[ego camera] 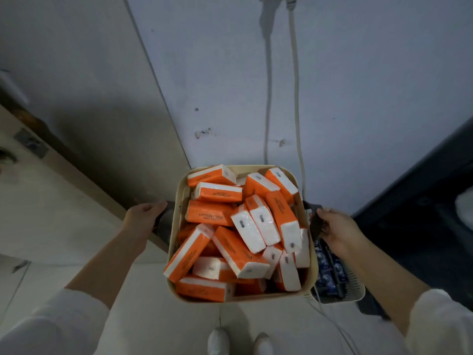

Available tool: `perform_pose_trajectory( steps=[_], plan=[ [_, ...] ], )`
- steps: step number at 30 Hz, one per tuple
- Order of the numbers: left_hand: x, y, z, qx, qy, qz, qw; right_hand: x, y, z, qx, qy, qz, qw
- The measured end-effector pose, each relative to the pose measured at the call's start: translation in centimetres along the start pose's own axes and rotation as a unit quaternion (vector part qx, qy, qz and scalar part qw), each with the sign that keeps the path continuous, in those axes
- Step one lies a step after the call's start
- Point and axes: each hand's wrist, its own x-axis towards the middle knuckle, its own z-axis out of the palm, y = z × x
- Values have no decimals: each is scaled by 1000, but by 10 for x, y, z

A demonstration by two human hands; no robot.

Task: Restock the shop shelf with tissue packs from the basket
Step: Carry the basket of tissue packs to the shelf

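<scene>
Left hand (146,213) and right hand (335,226) each grip one of the dark side handles (314,222) of a square cream plastic basket (175,226), which sits centred between them, equally near both, heaped with jumbled orange-and-white tissue packs (240,234); no shelf is visible.

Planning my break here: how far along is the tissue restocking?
Done: nothing visibly; the basket is heaped with tissue packs. In hand: the left hand and right hand grip its dark handles, carrying it. Left: all the shelving; no shelf is in view.
</scene>
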Motion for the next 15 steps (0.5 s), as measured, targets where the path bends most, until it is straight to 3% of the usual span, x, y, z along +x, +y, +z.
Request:
perform_pose_trajectory(
  steps=[9, 15],
  plan=[
    [-16, 12, -29, -30, -13, 1, 999, -39, 1, 6, 19, 18, -15, 1000],
    [-4, 7, -56, -15, -65, 32, 997, -73, 29, 21, 45, 92, -15, 995]
  ],
)
